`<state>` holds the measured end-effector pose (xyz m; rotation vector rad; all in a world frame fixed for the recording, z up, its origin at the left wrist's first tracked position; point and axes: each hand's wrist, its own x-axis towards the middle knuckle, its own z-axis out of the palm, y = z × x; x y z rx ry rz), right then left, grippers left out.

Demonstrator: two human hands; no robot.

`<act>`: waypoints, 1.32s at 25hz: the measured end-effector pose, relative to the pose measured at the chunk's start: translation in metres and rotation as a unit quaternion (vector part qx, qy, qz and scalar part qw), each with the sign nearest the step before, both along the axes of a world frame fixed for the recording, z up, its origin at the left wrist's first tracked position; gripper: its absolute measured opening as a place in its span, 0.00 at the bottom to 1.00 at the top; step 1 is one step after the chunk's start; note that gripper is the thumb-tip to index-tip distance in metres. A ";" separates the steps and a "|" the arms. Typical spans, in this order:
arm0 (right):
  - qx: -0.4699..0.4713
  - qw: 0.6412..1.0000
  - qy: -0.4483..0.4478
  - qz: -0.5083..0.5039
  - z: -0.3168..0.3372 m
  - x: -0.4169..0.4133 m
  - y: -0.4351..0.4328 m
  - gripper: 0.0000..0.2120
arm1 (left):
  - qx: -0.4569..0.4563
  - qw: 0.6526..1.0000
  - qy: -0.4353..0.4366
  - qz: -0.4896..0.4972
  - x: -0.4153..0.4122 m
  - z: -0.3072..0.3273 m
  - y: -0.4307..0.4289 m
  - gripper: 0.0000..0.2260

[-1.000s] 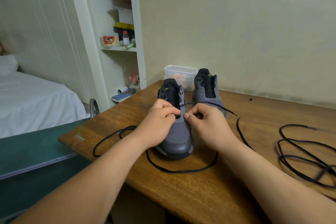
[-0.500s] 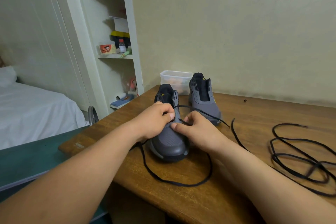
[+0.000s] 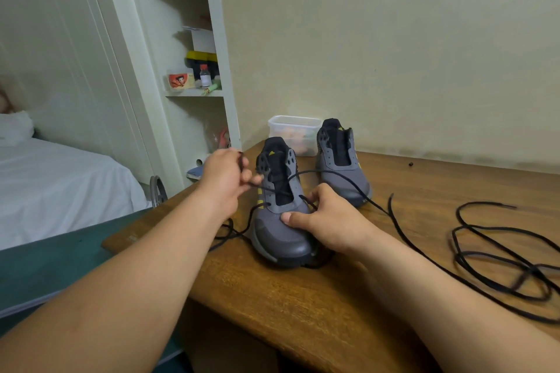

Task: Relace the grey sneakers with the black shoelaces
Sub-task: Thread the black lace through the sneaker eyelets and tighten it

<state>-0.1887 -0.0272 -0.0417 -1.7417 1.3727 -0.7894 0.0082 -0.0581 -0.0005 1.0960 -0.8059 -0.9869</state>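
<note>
I see the wooden table (image 3: 303, 306) filling the lower frame, both bare forearms reaching in over its near edge. Near grey sneaker (image 3: 280, 212) sits toe toward me at the table's left-centre, second grey sneaker (image 3: 341, 165) just behind and to the right, next to a clear plastic tub (image 3: 295, 133) against the wall. My left hand (image 3: 225, 183) is raised beside the near sneaker's left side, wrist bent, fingers closed in a pinch on the black shoelace (image 3: 272, 191), which runs across the tongue through the lower eyelets; its other part arcs rightward over the table. My right hand (image 3: 325, 221) is lower, palm wrapped on the sneaker's right flank, thumb pressed flat on the toe box, fingers curled at the eyelet edge, gripping the shoe. A spare black shoelace (image 3: 503, 251) lies in loose loops at far right, well apart from both shoes. Shelf unit (image 3: 194, 39) stands behind left.
</note>
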 end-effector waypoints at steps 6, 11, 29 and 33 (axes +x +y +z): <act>0.179 0.977 -0.036 0.109 0.029 -0.029 -0.003 0.12 | -0.036 0.760 -0.622 -0.181 -0.018 0.007 0.017 0.03; 0.305 0.848 -0.342 0.267 0.035 -0.016 0.014 0.15 | -0.069 0.718 -0.666 -0.191 -0.012 0.003 0.012 0.08; -0.085 0.987 0.040 0.131 0.018 0.002 0.013 0.22 | -0.158 0.594 -0.788 0.024 0.018 0.011 -0.016 0.05; -0.101 0.988 0.046 0.107 0.015 0.000 0.010 0.11 | -0.089 0.718 -0.665 0.186 0.030 0.024 -0.006 0.06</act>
